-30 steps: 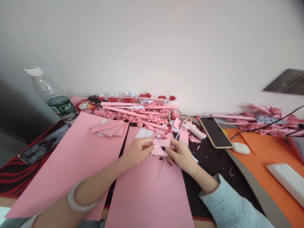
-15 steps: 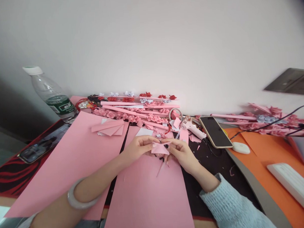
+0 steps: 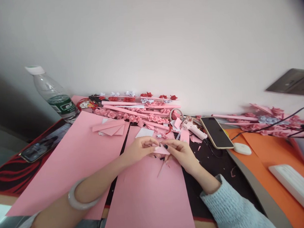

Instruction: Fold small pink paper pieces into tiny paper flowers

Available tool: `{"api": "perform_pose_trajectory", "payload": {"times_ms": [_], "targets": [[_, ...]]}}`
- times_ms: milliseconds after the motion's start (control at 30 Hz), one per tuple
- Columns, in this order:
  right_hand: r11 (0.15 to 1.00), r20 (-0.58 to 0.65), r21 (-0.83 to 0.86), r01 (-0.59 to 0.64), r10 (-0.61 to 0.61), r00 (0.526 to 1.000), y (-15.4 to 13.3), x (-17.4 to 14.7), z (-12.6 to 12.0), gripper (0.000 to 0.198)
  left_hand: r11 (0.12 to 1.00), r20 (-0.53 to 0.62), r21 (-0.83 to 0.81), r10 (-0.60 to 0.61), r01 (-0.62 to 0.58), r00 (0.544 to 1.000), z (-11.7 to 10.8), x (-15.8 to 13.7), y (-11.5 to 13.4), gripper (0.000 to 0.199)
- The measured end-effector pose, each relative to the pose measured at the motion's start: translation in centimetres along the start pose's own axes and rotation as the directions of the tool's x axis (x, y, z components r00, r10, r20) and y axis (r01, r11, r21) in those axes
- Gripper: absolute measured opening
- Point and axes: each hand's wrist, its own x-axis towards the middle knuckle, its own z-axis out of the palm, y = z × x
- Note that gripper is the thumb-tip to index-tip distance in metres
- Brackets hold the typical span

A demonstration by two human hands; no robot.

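A small folded piece of pink paper (image 3: 164, 149) is pinched between my two hands, partly hidden by the fingers. My left hand (image 3: 140, 149) grips its left side with thumb and fingertips. On its right side, my right hand (image 3: 180, 153) holds it with the thumb pressed over the fold. Both hands hover above a large pink sheet (image 3: 148, 201). Just below the fingers, a thin stick-like tool (image 3: 161, 168) and small scraps lie on that sheet. Several folded pink paper pieces (image 3: 113, 127) rest in a stack on another pink sheet (image 3: 73, 164) to the left.
Behind the hands lie pink paper stems with paper flowers (image 3: 132, 116), against the wall. A pink-white glue gun (image 3: 194, 129), a phone (image 3: 216, 133) and a white case (image 3: 242, 148) sit to the right. A water bottle (image 3: 54, 94) and a second phone (image 3: 44, 144) are at left.
The fingers have closed in on the pink paper, and my thumbs have come nearer together. Less of the paper shows now. The view has shifted slightly.
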Motion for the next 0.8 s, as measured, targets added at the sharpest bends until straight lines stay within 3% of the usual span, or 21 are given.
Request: {"api": "perform_pose_trajectory", "payload": {"times_ms": [267,800], "targets": [[0.997,-0.035,-0.078,0.003,-0.006,0.999,0.00,0.05,0.13,0.025,1.000,0.020,0.024,0.009,-0.009,1.000,-0.11,0.12,-0.40,0.016],[0.985,-0.072,-0.169,0.018,-0.031,0.997,0.04,0.00,-0.20,0.022,0.997,-0.058,0.074,-0.010,0.014,0.998,-0.18,0.29,-0.49,0.019]]}}
